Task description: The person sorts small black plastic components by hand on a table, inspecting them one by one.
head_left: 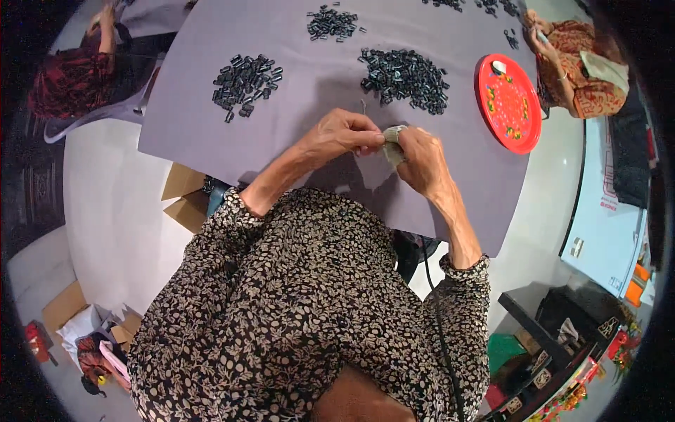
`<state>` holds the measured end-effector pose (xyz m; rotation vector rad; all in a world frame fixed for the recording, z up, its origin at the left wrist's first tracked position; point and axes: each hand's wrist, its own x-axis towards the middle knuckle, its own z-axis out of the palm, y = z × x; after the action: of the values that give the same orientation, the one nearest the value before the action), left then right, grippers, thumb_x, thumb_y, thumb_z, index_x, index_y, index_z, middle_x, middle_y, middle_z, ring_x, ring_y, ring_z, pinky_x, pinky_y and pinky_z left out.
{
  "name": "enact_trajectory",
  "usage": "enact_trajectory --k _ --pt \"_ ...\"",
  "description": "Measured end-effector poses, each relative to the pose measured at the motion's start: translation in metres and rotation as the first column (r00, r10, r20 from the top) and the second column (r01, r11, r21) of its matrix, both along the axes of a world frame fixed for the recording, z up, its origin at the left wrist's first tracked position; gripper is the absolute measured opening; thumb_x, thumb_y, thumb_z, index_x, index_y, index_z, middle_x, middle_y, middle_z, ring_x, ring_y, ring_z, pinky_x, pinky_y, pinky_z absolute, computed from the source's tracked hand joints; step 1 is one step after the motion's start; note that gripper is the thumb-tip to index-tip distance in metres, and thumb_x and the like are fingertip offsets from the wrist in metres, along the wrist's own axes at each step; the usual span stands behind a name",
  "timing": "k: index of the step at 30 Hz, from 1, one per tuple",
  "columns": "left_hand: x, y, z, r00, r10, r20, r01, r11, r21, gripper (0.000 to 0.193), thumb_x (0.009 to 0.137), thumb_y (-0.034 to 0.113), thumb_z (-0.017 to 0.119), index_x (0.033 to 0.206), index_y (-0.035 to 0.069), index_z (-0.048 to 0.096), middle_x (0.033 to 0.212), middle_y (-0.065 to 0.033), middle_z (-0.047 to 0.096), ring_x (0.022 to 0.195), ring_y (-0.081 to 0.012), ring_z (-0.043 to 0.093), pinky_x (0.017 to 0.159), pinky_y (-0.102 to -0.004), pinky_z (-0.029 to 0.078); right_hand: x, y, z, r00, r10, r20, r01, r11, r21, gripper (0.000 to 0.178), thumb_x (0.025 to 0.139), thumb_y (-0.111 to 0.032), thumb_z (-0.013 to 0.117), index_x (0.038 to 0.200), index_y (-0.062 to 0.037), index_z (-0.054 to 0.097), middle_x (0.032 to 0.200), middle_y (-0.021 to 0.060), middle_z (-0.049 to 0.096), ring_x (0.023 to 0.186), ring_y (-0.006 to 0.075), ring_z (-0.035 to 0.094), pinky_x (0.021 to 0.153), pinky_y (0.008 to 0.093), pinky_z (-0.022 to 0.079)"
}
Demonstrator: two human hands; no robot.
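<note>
Over the near part of the table, my two hands meet. My right hand (424,158) is closed around a folded pale greenish cloth (393,152). Thumb and fingers of my left hand (342,132) are pinched together at the cloth's edge; what they hold is too small to name. A thin metallic piece (363,105) shows just beyond the left fingers, and I cannot tell if it is held. Past my hands lies a large pile of small shiny black pieces (404,79). Another pile of black pieces (245,83) lies to the left.
A greyish-purple cloth (190,133) covers the table. More black pieces (332,23) lie at the far side. On the right is a red patterned tray (517,116). Two people sit at the table, one right (580,70), one left (74,81). An opened cardboard box (184,184) stands below the left edge.
</note>
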<state>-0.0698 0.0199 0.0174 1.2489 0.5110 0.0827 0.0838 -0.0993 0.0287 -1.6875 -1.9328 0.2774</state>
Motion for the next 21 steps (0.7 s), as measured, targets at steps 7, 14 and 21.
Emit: enact_trajectory --k 7,14,21 --pt "0.008 -0.012 -0.018 0.994 0.096 0.056 -0.071 0.938 -0.339 0.018 0.082 0.019 0.058 0.084 0.001 0.061 0.075 -0.0024 0.058 0.066 -0.0092 0.053 0.062 -0.022 0.043 0.003 -0.005 -0.008 0.982 -0.05 -0.18 0.068 0.993 0.095 0.021 0.068 -0.002 0.062 0.088 -0.002 0.056 0.077 0.0141 0.058 0.069 0.0327 0.056 0.06 0.0364 0.046" --pt "0.011 -0.003 -0.013 0.991 0.133 -0.03 -0.132 0.99 0.041 0.019 0.082 0.019 0.057 0.088 0.001 0.062 0.076 -0.0017 0.06 0.065 -0.0097 0.054 0.06 -0.0237 0.045 0.011 -0.009 -0.007 0.893 -0.283 -0.349 0.256 0.959 -0.124 0.017 0.077 -0.002 0.055 0.094 -0.0012 0.059 0.077 0.0082 0.062 0.063 0.0178 0.058 0.06 0.028 0.046" --pt "0.02 0.043 -0.039 0.921 0.352 0.169 -0.319 0.431 0.844 0.012 0.074 0.014 0.057 0.081 0.007 0.064 0.076 -0.011 0.06 0.071 -0.0251 0.058 0.065 -0.0348 0.046 0.059 -0.022 -0.049 0.261 -0.431 -0.864 0.276 0.891 -0.361 0.01 0.083 -0.006 0.052 0.09 -0.001 0.056 0.071 0.0101 0.059 0.059 0.0166 0.058 0.054 0.0258 0.045"
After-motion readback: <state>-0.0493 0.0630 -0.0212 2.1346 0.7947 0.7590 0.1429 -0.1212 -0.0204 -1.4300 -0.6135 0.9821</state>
